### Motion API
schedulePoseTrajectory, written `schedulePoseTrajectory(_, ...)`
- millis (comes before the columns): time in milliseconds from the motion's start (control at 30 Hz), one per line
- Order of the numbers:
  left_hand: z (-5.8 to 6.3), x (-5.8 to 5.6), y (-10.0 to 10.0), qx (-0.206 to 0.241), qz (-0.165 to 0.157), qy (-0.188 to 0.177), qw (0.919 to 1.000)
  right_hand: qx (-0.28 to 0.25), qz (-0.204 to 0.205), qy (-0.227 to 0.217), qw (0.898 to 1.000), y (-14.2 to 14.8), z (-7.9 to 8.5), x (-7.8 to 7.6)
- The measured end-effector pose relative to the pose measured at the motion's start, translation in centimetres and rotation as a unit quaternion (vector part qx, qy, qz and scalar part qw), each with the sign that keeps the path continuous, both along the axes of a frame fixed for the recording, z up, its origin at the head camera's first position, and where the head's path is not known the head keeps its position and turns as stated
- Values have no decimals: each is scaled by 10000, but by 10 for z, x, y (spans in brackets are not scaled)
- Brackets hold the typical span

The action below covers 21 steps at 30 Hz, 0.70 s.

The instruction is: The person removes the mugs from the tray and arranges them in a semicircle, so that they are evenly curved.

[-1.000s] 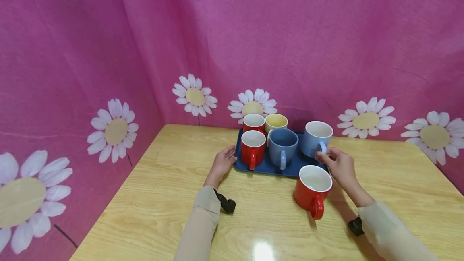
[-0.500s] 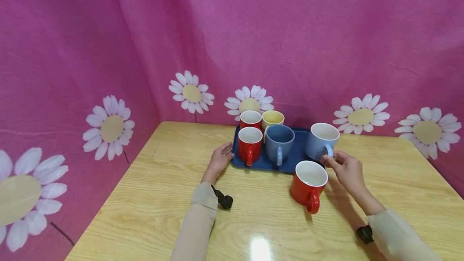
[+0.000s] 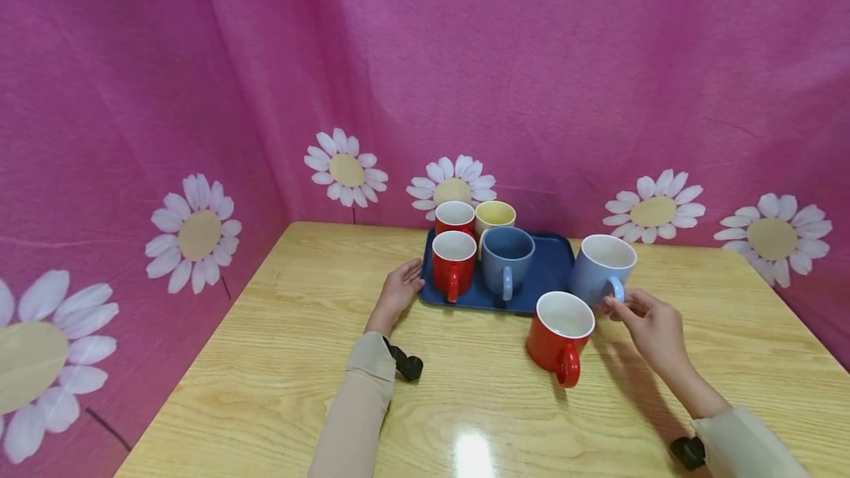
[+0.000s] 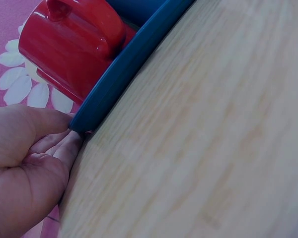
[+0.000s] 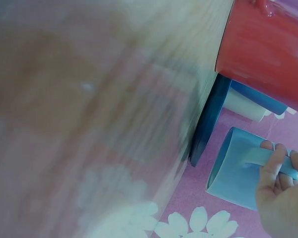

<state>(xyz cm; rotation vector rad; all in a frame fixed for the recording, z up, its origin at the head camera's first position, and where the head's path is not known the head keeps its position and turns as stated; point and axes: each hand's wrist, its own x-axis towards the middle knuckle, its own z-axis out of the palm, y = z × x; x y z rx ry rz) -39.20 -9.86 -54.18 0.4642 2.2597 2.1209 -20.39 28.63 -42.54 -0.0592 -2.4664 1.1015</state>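
Note:
In the head view my right hand (image 3: 654,330) grips the handle of a light blue mug (image 3: 600,271) with a white inside. The right wrist view shows the mug (image 5: 236,168) held upright, apart from the tray and the table. My left hand (image 3: 397,292) is at the left end of a dark blue tray (image 3: 554,257). In the left wrist view its thumb (image 4: 49,120) is on the tray's rim, with fingers at the underside. On the tray stand a red mug (image 3: 454,268), a blue-grey mug (image 3: 499,264), a second red mug (image 3: 454,220) and a yellow mug (image 3: 488,226).
A larger red mug (image 3: 554,341) stands on the wooden table (image 3: 279,389) in front of the tray, left of my right hand. A pink cloth (image 3: 531,80) with daisies hangs behind the table and along its left side.
The right hand has carried the light blue mug to the right, from over the tray to beyond its right end. The left hand has stayed by the tray. The view has shifted slightly.

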Motion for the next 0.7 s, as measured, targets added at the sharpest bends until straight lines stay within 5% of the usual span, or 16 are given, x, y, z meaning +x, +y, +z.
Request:
schedulePoseTrajectory(100,34,28,6,-138,191,-284,9993,38,15,67,10000,2,0,8)
schedulePoseTrajectory(233,17,14,6,-156,215,-229,9994,-9,88,200,9998,6,-1,17)
schedulePoseTrajectory(267,-12,-10,3,-101,164,-106,9998,3,84,190,9998,6,-1,20)
schedulePoseTrajectory(300,-11,-9,4,-87,160,-96,9998,-1,84,184,9998,7,-1,22)
schedulePoseTrajectory(333,-7,-6,5,-99,188,-147,9997,-5,96,156,9998,8,-2,24)
schedulePoseTrajectory(433,33,25,11,-284,342,-510,9977,36,100,128,9999,11,-3,32)
schedulePoseTrajectory(467,34,26,11,-276,339,-536,9976,22,110,133,9998,11,-3,34)
schedulePoseTrajectory(500,64,51,14,-324,393,-666,9965,-5,137,181,9997,11,-4,36)
schedulePoseTrajectory(700,62,50,14,-391,423,-627,9964,-140,235,212,9994,12,-5,50)
